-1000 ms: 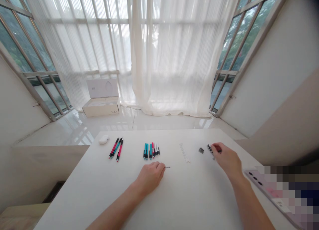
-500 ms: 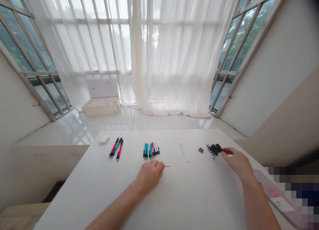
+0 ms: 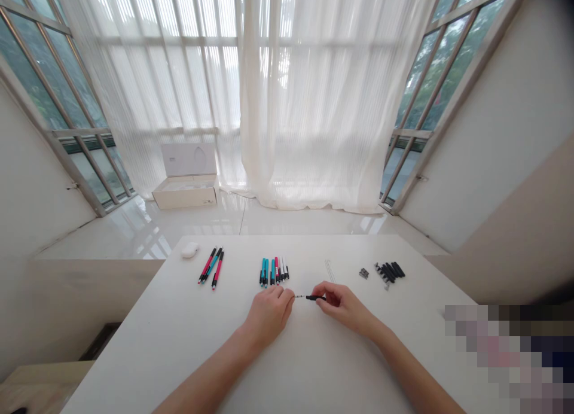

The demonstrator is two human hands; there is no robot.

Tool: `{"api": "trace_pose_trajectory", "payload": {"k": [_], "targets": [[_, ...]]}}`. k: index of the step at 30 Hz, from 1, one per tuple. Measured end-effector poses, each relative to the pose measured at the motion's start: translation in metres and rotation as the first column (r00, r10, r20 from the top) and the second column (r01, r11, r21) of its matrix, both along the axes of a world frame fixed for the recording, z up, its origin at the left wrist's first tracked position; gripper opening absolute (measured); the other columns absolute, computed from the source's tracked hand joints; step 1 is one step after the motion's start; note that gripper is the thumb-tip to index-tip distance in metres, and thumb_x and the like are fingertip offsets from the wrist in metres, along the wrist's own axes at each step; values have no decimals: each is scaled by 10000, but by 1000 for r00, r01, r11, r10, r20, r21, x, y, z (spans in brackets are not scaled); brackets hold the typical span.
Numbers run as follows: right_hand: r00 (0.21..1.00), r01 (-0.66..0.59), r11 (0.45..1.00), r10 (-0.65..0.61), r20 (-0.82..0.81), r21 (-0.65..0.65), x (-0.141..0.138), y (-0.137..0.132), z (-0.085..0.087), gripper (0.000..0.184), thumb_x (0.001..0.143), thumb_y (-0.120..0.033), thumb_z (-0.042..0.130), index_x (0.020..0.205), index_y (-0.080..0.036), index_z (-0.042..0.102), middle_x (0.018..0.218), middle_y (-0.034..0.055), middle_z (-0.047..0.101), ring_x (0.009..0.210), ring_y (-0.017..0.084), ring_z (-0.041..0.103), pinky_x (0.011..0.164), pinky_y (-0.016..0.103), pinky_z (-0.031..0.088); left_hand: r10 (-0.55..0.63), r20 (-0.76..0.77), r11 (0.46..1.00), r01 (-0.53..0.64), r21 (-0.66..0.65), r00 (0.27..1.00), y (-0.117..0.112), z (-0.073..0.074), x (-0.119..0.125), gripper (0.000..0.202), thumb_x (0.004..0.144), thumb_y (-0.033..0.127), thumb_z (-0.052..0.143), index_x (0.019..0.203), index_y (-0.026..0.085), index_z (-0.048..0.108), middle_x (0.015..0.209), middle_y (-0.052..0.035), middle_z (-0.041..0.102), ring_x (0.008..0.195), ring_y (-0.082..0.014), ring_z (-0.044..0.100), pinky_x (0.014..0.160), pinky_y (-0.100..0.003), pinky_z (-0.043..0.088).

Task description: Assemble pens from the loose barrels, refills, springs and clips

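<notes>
My left hand and my right hand meet at the middle of the white table. Between them lies a slim pen part with a metal tip, pinched in my left fingers. My right fingertips grip a short black pen piece, and its end sits close to the slim part. Farther back stand a row of assembled pens, a tighter bunch of teal, pink and black pens, thin metal rods, small metal parts and black pen pieces.
A white earbud case lies at the table's back left. Beyond the table's far edge, an open white box stands on the glossy floor before sheer curtains. A pixelated patch covers the lower right.
My right hand has moved left from the black pieces to the table's middle, carrying a black piece. It now meets my left hand, which holds the slim part.
</notes>
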State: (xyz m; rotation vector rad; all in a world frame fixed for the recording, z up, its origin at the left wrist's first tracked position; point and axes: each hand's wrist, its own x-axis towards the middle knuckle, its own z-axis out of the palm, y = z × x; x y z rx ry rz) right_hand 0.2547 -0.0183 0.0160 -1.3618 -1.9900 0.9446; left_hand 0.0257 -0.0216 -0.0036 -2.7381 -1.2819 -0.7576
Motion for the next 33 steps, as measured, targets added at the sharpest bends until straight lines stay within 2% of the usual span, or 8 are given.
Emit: {"api": "trace_pose_trajectory", "payload": {"k": [6, 13, 18, 20, 28, 33], "targets": [[1000, 8, 1000, -8, 16, 17, -1, 0, 1, 192, 790, -264, 538, 908, -191, 671, 619, -34, 522, 548, 103, 394, 535, 229, 357, -6, -7, 1000, 6, 5, 1000, 1, -2, 0, 206, 969, 236, 356, 897, 204, 545, 790, -26, 584, 730, -173, 560, 635, -281, 424], [999, -29, 995, 26, 34, 92, -7, -2, -3, 213, 791, -310, 574, 921, -206, 707, 737, 7, 646, 558, 109, 453, 558, 238, 412, -38, -13, 999, 37, -15, 999, 0, -2, 0, 226, 967, 247, 359, 884, 200, 563, 774, -31, 577, 725, -172, 556, 657, -283, 446], [997, -41, 992, 33, 67, 119, -12, -3, -6, 217, 804, -357, 578, 896, -199, 696, 714, 7, 655, 552, 115, 480, 577, 252, 437, -139, 25, 989, 141, -55, 990, 0, 0, -1, 229, 957, 200, 370, 1135, 193, 515, 913, -60, 618, 834, -189, 581, 755, -319, 472], [998, -38, 991, 30, 63, 129, -13, -3, -7, 222, 810, -375, 573, 882, -202, 693, 713, 7, 658, 550, 117, 488, 573, 253, 440, -172, 24, 983, 173, -60, 985, 0, 0, -1, 256, 959, 169, 356, 1177, 191, 490, 921, -58, 631, 841, -189, 586, 765, -322, 473], [999, -41, 982, 35, 38, 183, -15, -5, -9, 263, 825, -418, 576, 890, -207, 718, 707, 17, 680, 559, 123, 516, 570, 248, 428, -177, -24, 983, 175, -55, 984, 1, -1, -2, 226, 952, 156, 407, 1146, 222, 499, 892, -23, 664, 750, -169, 592, 651, -271, 450], [997, -60, 990, 55, 45, 128, -17, -7, -8, 307, 870, -425, 511, 834, -204, 721, 674, 7, 693, 541, 119, 518, 549, 236, 393, -187, -29, 980, 184, -79, 982, 0, 1, -2, 145, 945, 166, 432, 1070, 210, 491, 873, -8, 649, 729, -158, 587, 649, -260, 444]]}}
